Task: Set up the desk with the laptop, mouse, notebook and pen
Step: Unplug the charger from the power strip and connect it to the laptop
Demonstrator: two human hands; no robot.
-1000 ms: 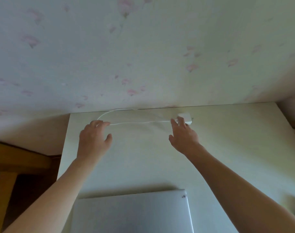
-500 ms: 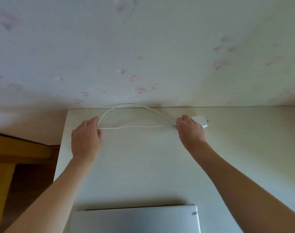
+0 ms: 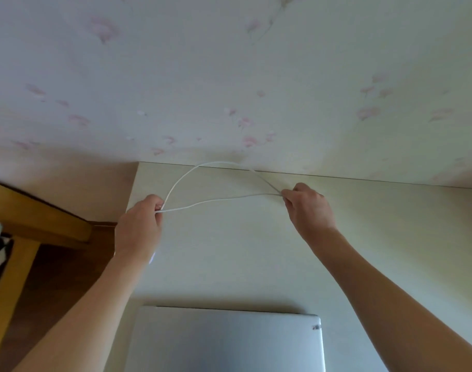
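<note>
The person's left hand (image 3: 139, 224) is closed in a pinch on one bend of a thin white cable (image 3: 216, 200), and the right hand (image 3: 308, 208) is closed around the cable's other end, fingers curled over it. Between the two grips one strand runs nearly straight, while a second strand arcs away from the hands to the far edge of the pale cream desk (image 3: 229, 259), touching the floral wallpapered wall (image 3: 229, 76). The closed silver laptop (image 3: 227, 342) lies flat on the desk well nearer the person than both grips, between the forearms. A wooden furniture frame (image 3: 28, 218) stands left of the left hand, off the desk.
</note>
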